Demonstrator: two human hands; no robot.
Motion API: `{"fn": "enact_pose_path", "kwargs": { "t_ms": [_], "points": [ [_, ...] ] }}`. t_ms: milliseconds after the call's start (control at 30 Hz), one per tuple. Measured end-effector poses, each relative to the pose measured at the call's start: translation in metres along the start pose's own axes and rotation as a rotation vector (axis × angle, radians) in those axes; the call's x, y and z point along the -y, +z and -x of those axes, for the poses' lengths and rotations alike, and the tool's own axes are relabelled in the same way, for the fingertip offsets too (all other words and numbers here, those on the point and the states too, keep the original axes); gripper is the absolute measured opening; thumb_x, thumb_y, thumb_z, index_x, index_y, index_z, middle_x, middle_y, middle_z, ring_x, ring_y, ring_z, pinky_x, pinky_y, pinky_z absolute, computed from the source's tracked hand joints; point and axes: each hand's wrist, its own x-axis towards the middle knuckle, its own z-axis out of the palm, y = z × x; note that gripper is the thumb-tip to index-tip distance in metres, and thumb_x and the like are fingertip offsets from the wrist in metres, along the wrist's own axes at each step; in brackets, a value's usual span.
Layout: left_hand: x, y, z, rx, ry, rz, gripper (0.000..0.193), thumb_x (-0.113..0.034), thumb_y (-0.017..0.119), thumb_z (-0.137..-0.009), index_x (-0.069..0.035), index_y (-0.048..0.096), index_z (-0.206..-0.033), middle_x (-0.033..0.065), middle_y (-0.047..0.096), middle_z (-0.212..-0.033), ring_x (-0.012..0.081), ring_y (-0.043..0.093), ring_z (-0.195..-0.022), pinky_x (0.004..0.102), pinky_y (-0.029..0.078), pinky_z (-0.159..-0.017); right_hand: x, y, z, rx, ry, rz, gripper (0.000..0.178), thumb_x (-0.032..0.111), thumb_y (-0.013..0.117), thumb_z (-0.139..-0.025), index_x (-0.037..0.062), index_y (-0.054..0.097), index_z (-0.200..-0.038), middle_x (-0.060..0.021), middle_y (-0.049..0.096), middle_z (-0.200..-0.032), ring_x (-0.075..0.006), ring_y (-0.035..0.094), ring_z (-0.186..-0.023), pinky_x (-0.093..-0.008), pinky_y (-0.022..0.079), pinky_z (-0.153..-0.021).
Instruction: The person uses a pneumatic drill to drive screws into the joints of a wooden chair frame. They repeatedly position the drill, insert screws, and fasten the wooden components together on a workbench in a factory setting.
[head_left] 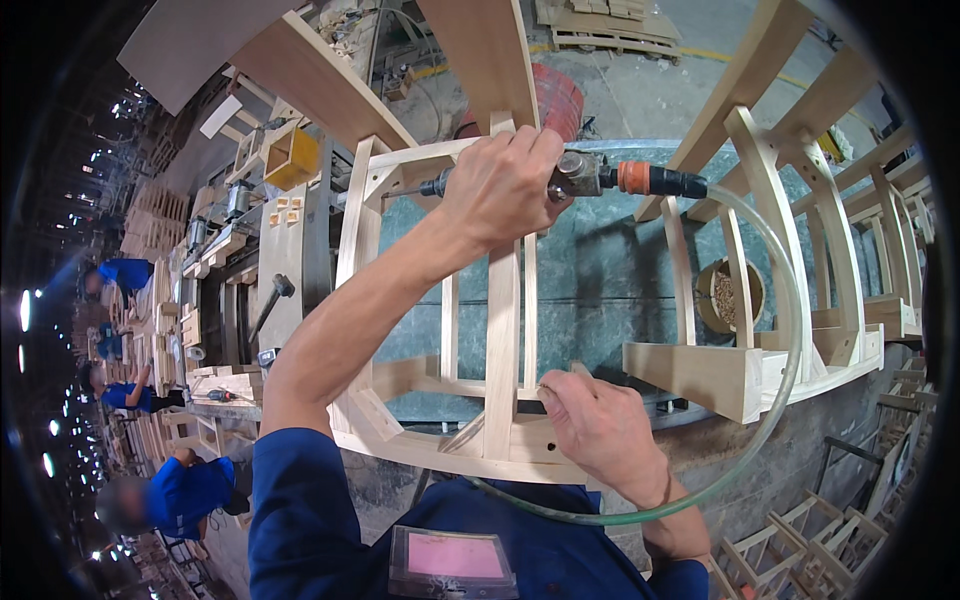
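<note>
My left hand (505, 185) is wrapped round an air screwdriver (580, 174), held level over the far rail of a pale wooden chair frame (503, 350). The tool's thin bit points left, reaching the frame's far left corner. From the orange and black coupling on its right end, a clear green air hose (785, 330) loops down and passes under my right forearm. My right hand (605, 425) is closed, fingers curled and pressed together, over the right end of the frame's near rail beside a dark hole. What it holds, if anything, is hidden.
More wooden chair frames (765, 240) stand to the right, near a bucket of small fasteners (722, 297). At left are a bench with a hammer (272, 300) and a yellow box (291, 158). A red basket (556, 98) is beyond. Co-workers in blue (190, 495) are at far left.
</note>
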Motion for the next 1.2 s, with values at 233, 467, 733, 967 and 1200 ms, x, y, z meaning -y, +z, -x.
{"fn": "enact_pose_path", "kwargs": {
  "t_ms": [233,467,733,967,1200],
  "points": [
    [-0.004,-0.004,-0.001,0.012,0.004,0.014,0.028,-0.019,0.077,-0.068,-0.008,0.056,-0.084,0.0102,0.059,-0.072,0.0308,0.063,-0.065,0.0407,0.051,-0.057,-0.002,-0.001,0.002,-0.009,-0.013,-0.034,0.011,0.012,0.065,-0.089,0.0071,0.058,-0.095,-0.0097,0.063,-0.073,-0.0286,0.064,-0.061,-0.0387,0.051,-0.052],
    [-0.007,-0.013,0.001,0.06,-0.014,0.014,0.029,-0.02,0.077,-0.068,-0.007,0.057,-0.085,0.0111,0.061,-0.075,0.032,0.064,-0.068,0.0417,0.051,-0.06,0.001,-0.001,0.001,0.002,0.004,-0.056,0.01,0.009,0.066,-0.088,0.0045,0.06,-0.095,-0.0148,0.065,-0.074,-0.0343,0.064,-0.063,-0.0412,0.05,-0.054],
    [-0.036,-0.081,0.01,-0.054,-0.202,0.403,0.035,-0.02,0.077,-0.075,-0.01,0.065,-0.106,0.0053,0.063,-0.079,0.0174,0.064,-0.069,0.0326,0.051,-0.063,-0.001,-0.013,0.0,-0.295,0.041,-0.264,0.01,0.012,0.063,-0.093,0.0023,0.064,-0.096,-0.0122,0.063,-0.07,-0.0254,0.063,-0.059,-0.033,0.048,-0.055],
    [0.019,-0.194,0.044,-0.72,-0.577,1.5,0.024,-0.023,0.069,-0.084,-0.004,0.061,-0.097,0.0084,0.064,-0.082,0.0234,0.065,-0.069,0.039,0.057,-0.066,0.083,-0.004,0.051,0.029,0.417,-1.272,0.02,0.025,0.055,-0.101,0.0064,0.063,-0.101,0.008,0.047,-0.071,-0.0013,0.034,-0.054,-0.0194,0.029,-0.047],
    [0.007,-0.293,0.157,-1.022,-0.459,1.576,0.043,-0.045,0.061,-0.086,-0.007,0.047,-0.101,0.005,0.052,-0.095,0.0178,0.051,-0.081,0.0355,0.044,-0.08,0.044,0.16,0.088,0.662,0.902,-1.496,0.016,0.024,0.056,-0.1,0.009,0.061,-0.103,0.0036,0.046,-0.072,-0.0034,0.039,-0.056,-0.0213,0.037,-0.05]
  ]
}}
